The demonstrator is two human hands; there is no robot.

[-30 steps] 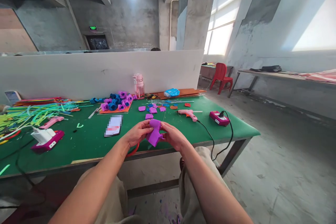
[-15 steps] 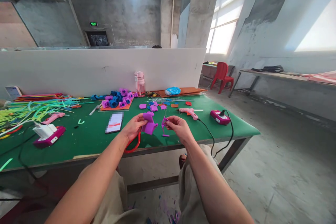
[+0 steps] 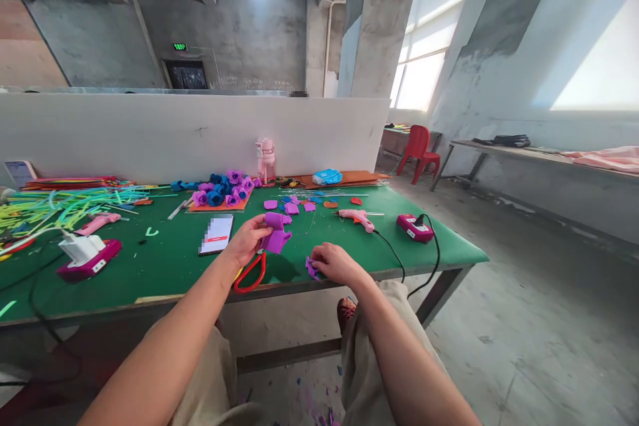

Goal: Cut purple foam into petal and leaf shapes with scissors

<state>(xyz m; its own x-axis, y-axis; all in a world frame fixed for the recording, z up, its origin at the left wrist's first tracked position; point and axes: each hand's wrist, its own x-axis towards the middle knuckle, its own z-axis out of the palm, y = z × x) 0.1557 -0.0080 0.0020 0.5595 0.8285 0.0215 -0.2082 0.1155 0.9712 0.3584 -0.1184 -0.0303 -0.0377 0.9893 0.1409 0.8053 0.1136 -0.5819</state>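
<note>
My left hand (image 3: 249, 239) pinches curved purple craft-sheet pieces (image 3: 276, 241) above the green tabletop. Just below it, red-handled scissors (image 3: 255, 276) lie by the table's front edge, their blades partly hidden. My right hand (image 3: 335, 262) is low at the front edge, fingers closed on purple scraps (image 3: 312, 268). Beyond both hands, flat petal-shaped pieces (image 3: 270, 204) in purple, blue and orange are scattered. A pink glue gun (image 3: 357, 218) rests farther right. To the left of my left hand lies a phone (image 3: 217, 234).
Purple and blue paper roses (image 3: 215, 194) are heaped on an orange sheet. Behind them stands a pink bottle (image 3: 266, 161) against a white partition (image 3: 190, 133). Power blocks sit at right (image 3: 415, 227) and left (image 3: 90, 259), with trailing cords. Colourful strips (image 3: 74, 203) cover the left side.
My right hand has come down and nearer to the table's front edge, taking the purple scraps from beside the held pieces. My left hand has barely shifted.
</note>
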